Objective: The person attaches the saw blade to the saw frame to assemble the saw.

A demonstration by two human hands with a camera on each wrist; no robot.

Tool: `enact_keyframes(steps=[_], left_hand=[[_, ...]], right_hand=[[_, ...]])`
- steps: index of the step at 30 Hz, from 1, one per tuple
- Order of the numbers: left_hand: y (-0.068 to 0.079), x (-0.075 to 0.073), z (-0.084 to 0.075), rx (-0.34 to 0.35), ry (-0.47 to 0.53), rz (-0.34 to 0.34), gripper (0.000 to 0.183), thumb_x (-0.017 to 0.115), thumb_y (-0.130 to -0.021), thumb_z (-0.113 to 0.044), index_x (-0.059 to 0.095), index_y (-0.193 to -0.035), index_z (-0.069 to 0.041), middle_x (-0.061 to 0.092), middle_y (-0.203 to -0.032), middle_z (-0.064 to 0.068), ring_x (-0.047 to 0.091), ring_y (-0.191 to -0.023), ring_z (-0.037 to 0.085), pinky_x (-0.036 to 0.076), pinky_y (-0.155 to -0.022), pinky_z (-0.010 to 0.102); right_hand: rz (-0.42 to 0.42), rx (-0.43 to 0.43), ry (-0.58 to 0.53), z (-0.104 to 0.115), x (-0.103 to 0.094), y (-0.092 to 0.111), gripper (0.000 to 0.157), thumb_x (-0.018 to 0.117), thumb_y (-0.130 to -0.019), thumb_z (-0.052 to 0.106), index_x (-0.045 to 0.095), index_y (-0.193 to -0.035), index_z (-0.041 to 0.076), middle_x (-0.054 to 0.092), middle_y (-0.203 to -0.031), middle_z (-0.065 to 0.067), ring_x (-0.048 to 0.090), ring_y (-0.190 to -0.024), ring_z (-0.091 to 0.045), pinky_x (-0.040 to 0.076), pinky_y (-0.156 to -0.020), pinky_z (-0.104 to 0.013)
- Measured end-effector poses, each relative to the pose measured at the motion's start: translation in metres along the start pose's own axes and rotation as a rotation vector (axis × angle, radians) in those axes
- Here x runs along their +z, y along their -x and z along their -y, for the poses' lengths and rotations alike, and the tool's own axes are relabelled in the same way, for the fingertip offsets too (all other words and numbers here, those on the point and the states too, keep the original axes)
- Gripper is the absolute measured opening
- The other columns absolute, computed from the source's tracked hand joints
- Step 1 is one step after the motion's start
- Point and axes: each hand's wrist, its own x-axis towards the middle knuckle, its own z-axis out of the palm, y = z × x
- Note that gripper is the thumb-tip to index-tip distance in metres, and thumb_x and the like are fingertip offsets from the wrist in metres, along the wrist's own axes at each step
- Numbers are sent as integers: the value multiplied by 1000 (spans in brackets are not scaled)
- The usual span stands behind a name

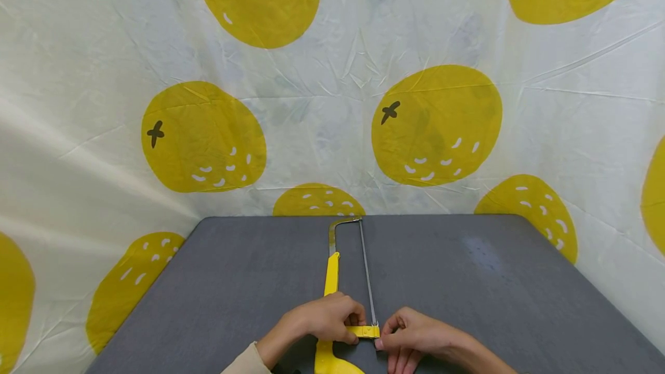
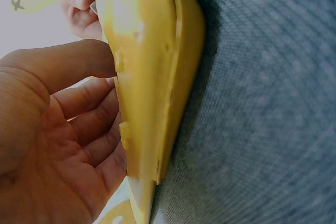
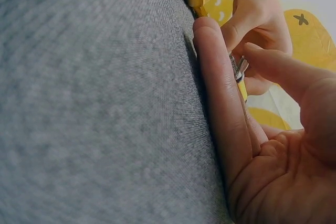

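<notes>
A hacksaw [image 1: 332, 275] with a yellow frame and handle lies on a dark grey tabletop, its blade [image 1: 367, 273] on the right side. My left hand [image 1: 332, 317] reaches over the frame and grips its short yellow near arm between thumb and fingers. In the left wrist view, the thumb rests at the edge of the yellow handle [image 2: 144, 77]. At the blade's near end, my right hand [image 1: 415, 336] has thumb and forefinger around a small metal wing nut [image 3: 240, 68]. The right hand's lower fingers [image 3: 215, 77] lie along the tabletop.
The grey tabletop [image 1: 234, 270] extends around the saw and bears a pale smudge [image 1: 483, 253] at the right. Behind it hangs a white cloth [image 1: 317, 131] printed with large yellow fruit, also down the left and right sides.
</notes>
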Motion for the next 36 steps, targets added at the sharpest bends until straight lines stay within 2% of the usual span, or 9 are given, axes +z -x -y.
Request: enact_keyframes(steps=[13, 22, 36], left_hand=[[1, 1, 0, -4, 1, 10, 12, 79, -88, -11, 73, -94, -18, 61, -77, -17, 54, -67, -4, 49, -65, 15], [0, 2, 2, -6, 2, 23, 11, 78, -89, -11, 73, -96, -19, 61, -78, -18, 54, -67, -4, 49, -66, 16], [1, 3, 4, 0, 2, 33, 11, 78, -90, -12, 74, -98, -18, 66, -83, -14, 56, -70, -4, 51, -68, 16]], right_hand=[[-8, 8, 0, -2, 2, -1, 22, 62, -100, 18, 73, -103, -1, 74, -70, 3, 68, -56, 1, 55, -52, -18], [-4, 12, -5, -6, 2, -1, 20, 58, -92, 8, 69, -104, -3, 75, -72, 1, 70, -62, -1, 55, -53, -18], [-5, 7, -29, -6, 4, -2, 18, 59, -92, 7, 65, -106, -3, 75, -72, -1, 71, -61, -2, 56, -53, -19]])
